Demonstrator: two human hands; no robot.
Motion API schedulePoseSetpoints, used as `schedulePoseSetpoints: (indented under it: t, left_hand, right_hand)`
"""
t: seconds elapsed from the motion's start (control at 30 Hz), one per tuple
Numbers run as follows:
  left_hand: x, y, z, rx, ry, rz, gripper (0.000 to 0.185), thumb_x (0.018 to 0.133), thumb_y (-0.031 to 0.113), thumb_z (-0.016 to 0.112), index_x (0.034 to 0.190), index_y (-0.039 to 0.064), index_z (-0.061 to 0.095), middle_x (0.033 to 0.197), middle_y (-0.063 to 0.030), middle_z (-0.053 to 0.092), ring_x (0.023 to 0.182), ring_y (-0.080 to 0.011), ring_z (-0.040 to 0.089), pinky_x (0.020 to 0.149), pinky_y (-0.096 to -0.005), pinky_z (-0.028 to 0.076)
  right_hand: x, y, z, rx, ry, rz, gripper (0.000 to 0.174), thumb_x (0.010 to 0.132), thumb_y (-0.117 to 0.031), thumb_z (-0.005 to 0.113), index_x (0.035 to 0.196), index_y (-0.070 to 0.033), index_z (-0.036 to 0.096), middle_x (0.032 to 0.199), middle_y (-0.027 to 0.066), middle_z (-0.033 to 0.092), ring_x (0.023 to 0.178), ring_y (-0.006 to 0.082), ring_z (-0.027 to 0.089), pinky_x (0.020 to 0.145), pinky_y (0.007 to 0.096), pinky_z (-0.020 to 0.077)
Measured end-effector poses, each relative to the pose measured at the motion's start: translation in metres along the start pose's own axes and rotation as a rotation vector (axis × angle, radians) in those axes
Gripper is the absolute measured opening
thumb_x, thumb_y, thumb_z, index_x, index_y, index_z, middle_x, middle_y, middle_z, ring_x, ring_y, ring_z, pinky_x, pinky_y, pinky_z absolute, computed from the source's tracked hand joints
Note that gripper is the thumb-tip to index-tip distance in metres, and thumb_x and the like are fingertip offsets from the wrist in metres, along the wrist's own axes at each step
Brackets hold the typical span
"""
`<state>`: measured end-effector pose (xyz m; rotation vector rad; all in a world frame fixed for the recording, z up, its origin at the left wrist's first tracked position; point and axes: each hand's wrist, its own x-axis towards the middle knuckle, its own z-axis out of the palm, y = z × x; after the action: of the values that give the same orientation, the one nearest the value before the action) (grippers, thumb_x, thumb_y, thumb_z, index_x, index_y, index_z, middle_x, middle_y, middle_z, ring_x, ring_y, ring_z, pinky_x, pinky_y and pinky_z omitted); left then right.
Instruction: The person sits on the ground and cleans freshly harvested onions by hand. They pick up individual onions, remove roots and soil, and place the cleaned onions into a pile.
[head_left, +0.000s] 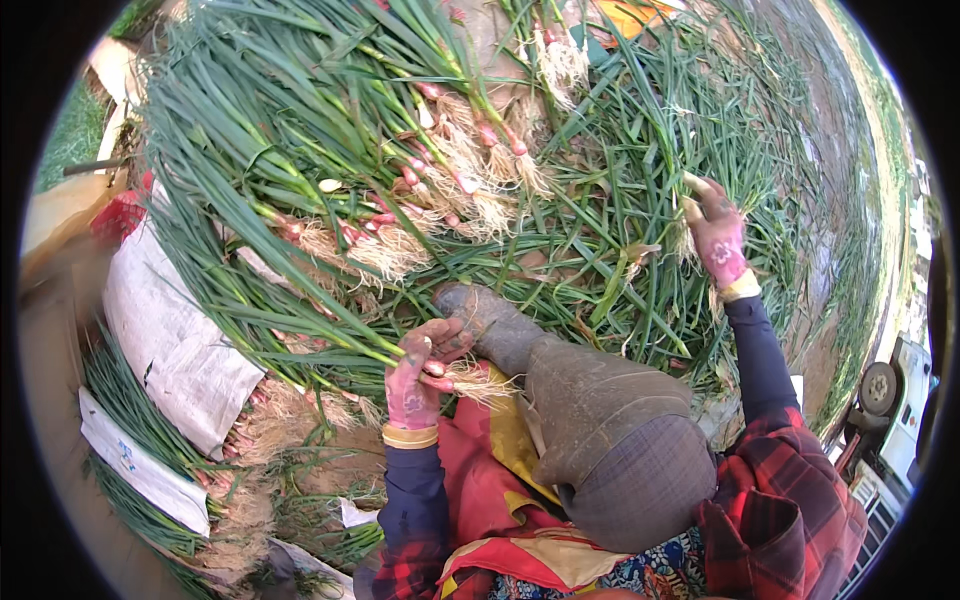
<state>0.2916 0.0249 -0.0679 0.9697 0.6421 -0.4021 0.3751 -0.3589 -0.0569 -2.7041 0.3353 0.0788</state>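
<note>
My left hand (424, 367), in a muddy pink glove, holds a few green onions (442, 379) with pink bulbs and pale roots, their long leaves reaching to the upper left. Out to the right, my right hand (712, 225) in a matching pink flowered glove is at the strewn leaves, its fingers bent around some green stalks with fine roots below. A large heap of green onions (300, 150) lies beyond my left hand, roots pointing towards the right.
Loose onion leaves (600, 247) cover the ground in front of my muddy boot (487, 315). White sacking (165, 322) lies over bundled onions at the left, beside a red plastic crate (120, 217). A parked vehicle (892, 412) stands at the far right.
</note>
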Motion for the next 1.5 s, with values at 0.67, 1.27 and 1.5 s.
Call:
schedulePoseSetpoints:
  t: [0.67, 1.27, 1.5]
  left_hand:
    - [0.027, 0.01, 0.011, 0.317, -0.034, 0.157, 0.039, 0.081, 0.019, 0.058, 0.108, -0.008, 0.052, 0.076, -0.0125, 0.061, 0.051, -0.0143, 0.057, 0.041, -0.021, 0.046]
    - [0.019, -0.005, 0.016, -0.3, 0.005, -0.172, 0.03, 0.082, 0.025, 0.054, 0.085, -0.005, 0.055, 0.057, -0.011, 0.055, 0.045, -0.0179, 0.052, 0.052, -0.032, 0.049]
    - [0.007, 0.009, 0.032, 0.026, 0.165, 0.078, 0.03, 0.083, 0.026, 0.056, 0.077, -0.003, 0.059, 0.058, -0.0117, 0.058, 0.04, -0.0133, 0.05, 0.042, -0.022, 0.044]
  right_hand:
    - [-0.028, -0.191, 0.113, 0.54, -0.8, -0.592, 0.025, 0.078, -0.026, 0.058, 0.089, -0.004, 0.061, 0.062, 0.0191, 0.054, 0.058, 0.0352, 0.053, 0.053, 0.0402, 0.0421]
    - [-0.025, -0.208, 0.11, 0.731, -1.147, -0.088, 0.031, 0.083, -0.021, 0.06, 0.105, 0.002, 0.059, 0.072, 0.0061, 0.063, 0.059, 0.005, 0.047, 0.055, 0.0245, 0.0411]
    - [-0.022, -0.191, 0.133, 0.325, -0.546, -0.703, 0.022, 0.077, -0.023, 0.057, 0.071, -0.002, 0.055, 0.058, 0.0162, 0.052, 0.058, 0.0352, 0.053, 0.054, 0.0406, 0.0423]
